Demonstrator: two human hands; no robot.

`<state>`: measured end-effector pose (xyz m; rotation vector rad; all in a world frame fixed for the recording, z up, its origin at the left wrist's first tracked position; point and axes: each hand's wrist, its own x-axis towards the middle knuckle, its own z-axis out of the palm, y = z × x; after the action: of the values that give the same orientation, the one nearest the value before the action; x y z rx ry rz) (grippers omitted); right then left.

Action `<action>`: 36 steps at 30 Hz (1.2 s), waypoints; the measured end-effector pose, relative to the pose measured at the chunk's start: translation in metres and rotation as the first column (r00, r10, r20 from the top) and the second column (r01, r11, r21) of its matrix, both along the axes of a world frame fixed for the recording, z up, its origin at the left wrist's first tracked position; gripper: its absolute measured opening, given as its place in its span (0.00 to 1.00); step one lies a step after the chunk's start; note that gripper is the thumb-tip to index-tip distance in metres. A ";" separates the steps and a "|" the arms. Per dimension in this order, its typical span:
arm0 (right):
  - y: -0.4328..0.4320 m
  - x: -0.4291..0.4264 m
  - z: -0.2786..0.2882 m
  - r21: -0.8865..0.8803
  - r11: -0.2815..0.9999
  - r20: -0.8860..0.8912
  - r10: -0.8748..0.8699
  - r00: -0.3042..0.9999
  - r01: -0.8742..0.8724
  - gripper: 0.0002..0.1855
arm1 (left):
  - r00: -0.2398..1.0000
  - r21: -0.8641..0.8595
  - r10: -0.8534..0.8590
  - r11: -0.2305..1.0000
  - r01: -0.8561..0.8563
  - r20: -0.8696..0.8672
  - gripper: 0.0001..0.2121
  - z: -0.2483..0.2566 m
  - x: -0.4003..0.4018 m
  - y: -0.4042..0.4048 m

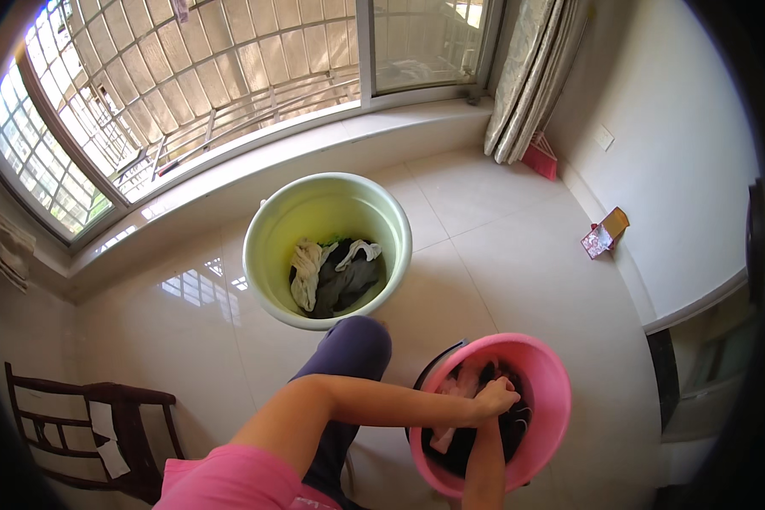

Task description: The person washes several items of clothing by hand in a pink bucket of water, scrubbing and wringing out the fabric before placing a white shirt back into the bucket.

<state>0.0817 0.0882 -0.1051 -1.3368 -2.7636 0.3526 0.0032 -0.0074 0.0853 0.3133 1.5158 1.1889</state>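
My left hand (497, 399) reaches across into a pink bucket (551, 408), its fingers curled against dark clothing (513, 437). My right forearm (486, 456) comes up from below into the same bucket. It crosses beneath my left wrist, and the right hand is hidden there, so its grip does not show. Beside the dark cloth lies a pale pink garment (445, 440). In front of my knee stands a large light green tub (264, 274). Low inside it are a grey garment (347, 287) and a cream cloth (306, 274).
A dark wooden chair (131, 440) stands at lower left. A barred window (248, 51) runs above a ledge (331, 134). By the right wall are a red dustpan or broom head (540, 158) and a small box (602, 236). The pink bucket's handle (437, 363) hangs on its left side.
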 end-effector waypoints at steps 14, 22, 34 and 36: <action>0.017 0.030 0.161 -0.306 0.945 -0.246 0.035 0.969 -0.112 0.11 | 0.997 0.061 0.077 0.995 -0.076 -0.013 0.06 -0.038 -0.003 -0.002; -0.030 0.051 0.223 -0.713 0.642 -0.597 -0.345 0.724 -0.281 0.10 | 0.990 0.120 0.053 0.990 -0.068 0.127 0.16 -0.056 0.004 -0.003; -0.079 0.045 0.228 -0.180 0.977 -0.714 -0.050 0.698 -0.114 0.12 | 0.810 0.091 -0.115 0.993 0.076 0.575 0.11 -0.051 0.011 0.000; -0.091 0.036 0.229 -0.079 0.986 -0.712 0.048 0.700 -0.149 0.05 | 0.727 0.192 -0.112 0.981 -0.028 0.677 0.12 -0.054 0.026 0.003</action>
<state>0.1175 -0.0032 0.1238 -0.8042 -2.1635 0.8635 0.0290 -0.0041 0.0315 0.0104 0.7357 1.2302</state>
